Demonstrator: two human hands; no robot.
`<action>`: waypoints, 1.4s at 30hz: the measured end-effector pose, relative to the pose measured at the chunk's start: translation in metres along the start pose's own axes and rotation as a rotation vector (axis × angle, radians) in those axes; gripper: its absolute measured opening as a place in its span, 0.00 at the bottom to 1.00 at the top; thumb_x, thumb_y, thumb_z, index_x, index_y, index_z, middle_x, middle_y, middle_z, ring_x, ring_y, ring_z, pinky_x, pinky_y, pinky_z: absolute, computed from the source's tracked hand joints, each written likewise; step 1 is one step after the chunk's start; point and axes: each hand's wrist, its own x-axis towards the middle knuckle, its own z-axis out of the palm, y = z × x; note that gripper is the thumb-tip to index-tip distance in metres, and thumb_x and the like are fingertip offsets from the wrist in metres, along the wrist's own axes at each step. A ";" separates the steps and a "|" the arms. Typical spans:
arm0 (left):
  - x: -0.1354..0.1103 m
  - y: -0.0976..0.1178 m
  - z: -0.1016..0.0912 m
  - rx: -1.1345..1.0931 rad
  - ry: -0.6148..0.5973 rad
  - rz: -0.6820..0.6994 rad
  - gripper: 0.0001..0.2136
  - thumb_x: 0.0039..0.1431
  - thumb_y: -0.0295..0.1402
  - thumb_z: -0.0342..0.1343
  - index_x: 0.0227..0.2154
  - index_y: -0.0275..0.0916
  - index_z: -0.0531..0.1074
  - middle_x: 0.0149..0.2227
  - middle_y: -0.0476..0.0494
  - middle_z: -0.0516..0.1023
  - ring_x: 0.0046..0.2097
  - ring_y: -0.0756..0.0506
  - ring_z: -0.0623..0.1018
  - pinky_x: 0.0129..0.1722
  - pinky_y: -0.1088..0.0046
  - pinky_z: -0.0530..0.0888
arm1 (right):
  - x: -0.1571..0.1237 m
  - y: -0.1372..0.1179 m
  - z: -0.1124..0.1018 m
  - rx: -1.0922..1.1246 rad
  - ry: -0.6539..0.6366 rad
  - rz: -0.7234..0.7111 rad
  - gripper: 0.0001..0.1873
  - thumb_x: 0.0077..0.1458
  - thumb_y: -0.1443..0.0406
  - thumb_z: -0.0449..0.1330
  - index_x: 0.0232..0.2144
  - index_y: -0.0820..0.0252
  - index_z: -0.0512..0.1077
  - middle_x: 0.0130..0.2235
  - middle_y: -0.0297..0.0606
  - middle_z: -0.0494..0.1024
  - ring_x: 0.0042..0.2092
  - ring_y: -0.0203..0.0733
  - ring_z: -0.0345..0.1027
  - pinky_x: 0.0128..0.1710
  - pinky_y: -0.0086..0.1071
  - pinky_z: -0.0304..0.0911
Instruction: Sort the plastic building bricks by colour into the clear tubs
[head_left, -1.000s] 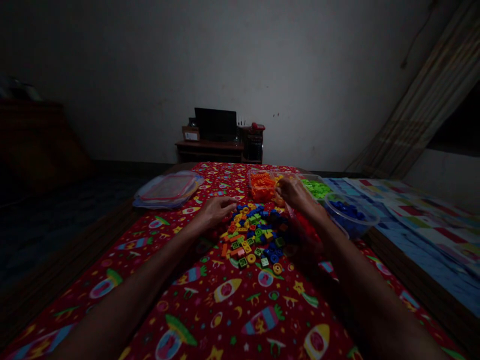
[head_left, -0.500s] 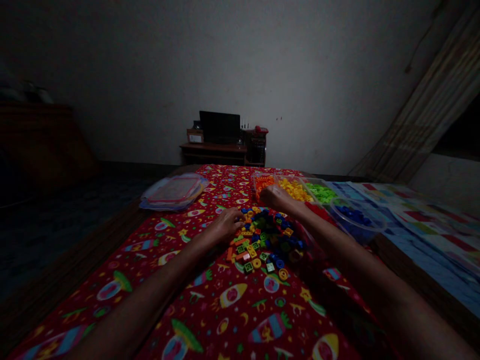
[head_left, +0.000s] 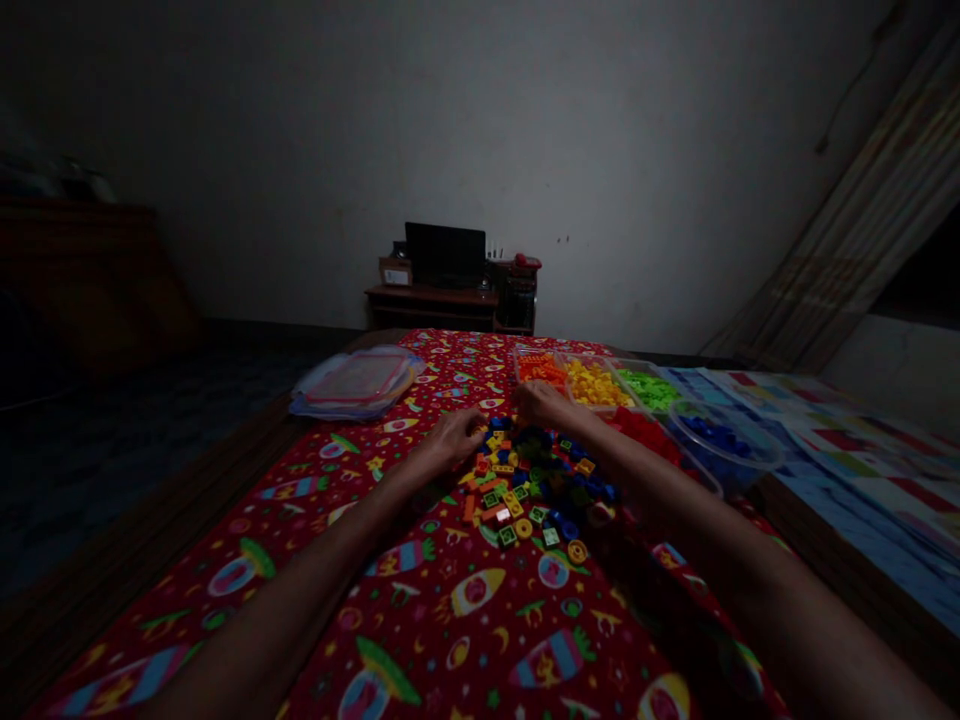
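Hiding part of the red blocks (head_left: 639,425): right forearm (head_left: 694,500). Right hand (head_left: 541,402) has left the yellow blocks (head_left: 596,385) — now at the far edge of the mixed pile (head_left: 513,503) on the patterned surface (head_left: 457,640); fingers bent, grip too dark to tell. Left hand (head_left: 454,438) beside pile, fingers curled, hold unclear.

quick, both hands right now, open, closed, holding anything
Left hand: loosely curled at the brick pile; holding can't be told.
Right hand: fingers curled; whether it holds anything can't be told.
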 end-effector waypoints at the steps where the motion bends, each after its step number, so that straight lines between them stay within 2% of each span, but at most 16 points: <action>1: 0.001 -0.002 0.000 0.000 0.006 0.003 0.13 0.52 0.30 0.52 0.41 0.37 0.75 0.38 0.44 0.80 0.38 0.46 0.77 0.37 0.75 0.71 | 0.002 0.002 0.001 0.002 -0.016 0.011 0.12 0.53 0.69 0.56 0.40 0.67 0.75 0.41 0.48 0.77 0.41 0.42 0.70 0.38 0.27 0.62; 5: 0.000 -0.007 -0.001 -0.027 -0.017 0.038 0.13 0.52 0.30 0.50 0.38 0.36 0.77 0.36 0.42 0.81 0.38 0.45 0.78 0.38 0.74 0.71 | 0.010 0.004 0.013 0.038 -0.138 -0.013 0.13 0.54 0.68 0.57 0.41 0.67 0.75 0.44 0.50 0.77 0.43 0.44 0.71 0.39 0.28 0.64; 11: -0.003 -0.005 -0.005 -0.074 -0.040 0.042 0.12 0.52 0.31 0.51 0.35 0.37 0.78 0.34 0.44 0.81 0.35 0.45 0.77 0.36 0.75 0.70 | 0.021 0.006 0.020 0.015 -0.142 -0.032 0.14 0.50 0.68 0.60 0.40 0.72 0.76 0.40 0.55 0.78 0.39 0.46 0.72 0.35 0.29 0.64; 15: -0.001 -0.009 -0.001 -0.114 -0.029 0.062 0.12 0.53 0.31 0.51 0.36 0.37 0.78 0.34 0.42 0.80 0.34 0.44 0.77 0.35 0.73 0.70 | 0.021 0.008 0.017 0.029 -0.116 -0.051 0.11 0.49 0.69 0.59 0.35 0.70 0.78 0.34 0.49 0.79 0.33 0.41 0.71 0.30 0.26 0.61; 18: 0.001 -0.012 0.003 -0.108 -0.014 0.085 0.12 0.53 0.31 0.51 0.35 0.37 0.78 0.34 0.42 0.80 0.35 0.44 0.77 0.35 0.73 0.69 | 0.018 0.005 0.015 0.082 -0.114 -0.100 0.13 0.50 0.67 0.60 0.39 0.64 0.78 0.35 0.43 0.79 0.32 0.38 0.71 0.29 0.25 0.59; 20: 0.000 -0.012 0.005 -0.091 -0.028 0.097 0.12 0.53 0.31 0.50 0.36 0.38 0.78 0.35 0.43 0.80 0.36 0.44 0.77 0.36 0.73 0.69 | 0.016 0.000 0.015 0.121 -0.126 -0.173 0.14 0.50 0.66 0.61 0.41 0.61 0.77 0.36 0.41 0.79 0.34 0.37 0.70 0.30 0.24 0.59; 23: -0.003 -0.009 0.007 -0.068 -0.056 0.125 0.12 0.53 0.30 0.50 0.35 0.38 0.78 0.36 0.43 0.80 0.37 0.44 0.77 0.37 0.73 0.69 | 0.013 -0.009 0.021 0.114 -0.078 -0.237 0.14 0.51 0.67 0.61 0.42 0.63 0.75 0.39 0.44 0.78 0.39 0.39 0.70 0.35 0.26 0.60; 27: -0.008 -0.006 0.011 -0.082 -0.062 0.198 0.09 0.54 0.32 0.52 0.30 0.39 0.77 0.31 0.43 0.78 0.35 0.45 0.75 0.36 0.73 0.68 | 0.010 -0.017 0.032 0.066 0.030 -0.182 0.15 0.55 0.64 0.60 0.43 0.68 0.71 0.41 0.50 0.75 0.43 0.42 0.68 0.42 0.31 0.60; 30: -0.009 -0.006 0.015 -0.104 -0.031 0.205 0.10 0.55 0.33 0.51 0.30 0.39 0.77 0.31 0.43 0.77 0.34 0.44 0.74 0.36 0.72 0.68 | 0.007 -0.017 0.038 0.047 0.056 -0.129 0.14 0.57 0.63 0.58 0.42 0.69 0.71 0.40 0.50 0.75 0.44 0.43 0.67 0.43 0.31 0.60; 33: -0.008 -0.005 0.019 -0.126 0.009 0.192 0.09 0.55 0.33 0.51 0.32 0.39 0.76 0.33 0.42 0.77 0.37 0.44 0.74 0.38 0.71 0.69 | 0.006 -0.015 0.040 0.020 0.039 -0.095 0.12 0.57 0.66 0.57 0.41 0.69 0.71 0.41 0.50 0.75 0.44 0.43 0.67 0.44 0.30 0.60; 36: -0.006 -0.004 0.019 -0.138 0.029 0.149 0.08 0.50 0.31 0.55 0.33 0.39 0.76 0.33 0.43 0.77 0.38 0.44 0.75 0.39 0.71 0.69 | 0.006 -0.014 0.039 0.009 0.029 -0.079 0.12 0.57 0.66 0.57 0.41 0.69 0.71 0.41 0.50 0.75 0.45 0.43 0.68 0.43 0.30 0.61; 39: -0.003 -0.004 0.017 -0.174 0.019 0.070 0.07 0.46 0.30 0.56 0.30 0.38 0.75 0.31 0.46 0.77 0.35 0.45 0.75 0.35 0.73 0.69 | 0.006 -0.014 0.037 0.015 0.034 -0.092 0.11 0.56 0.66 0.58 0.40 0.67 0.72 0.42 0.48 0.75 0.44 0.41 0.68 0.41 0.28 0.60; 42: 0.000 -0.007 0.014 -0.295 0.004 -0.027 0.07 0.45 0.33 0.57 0.29 0.37 0.74 0.26 0.48 0.75 0.29 0.47 0.74 0.29 0.74 0.67 | 0.001 -0.012 0.031 0.080 0.045 -0.093 0.09 0.56 0.67 0.56 0.35 0.68 0.73 0.35 0.44 0.75 0.36 0.37 0.67 0.34 0.26 0.58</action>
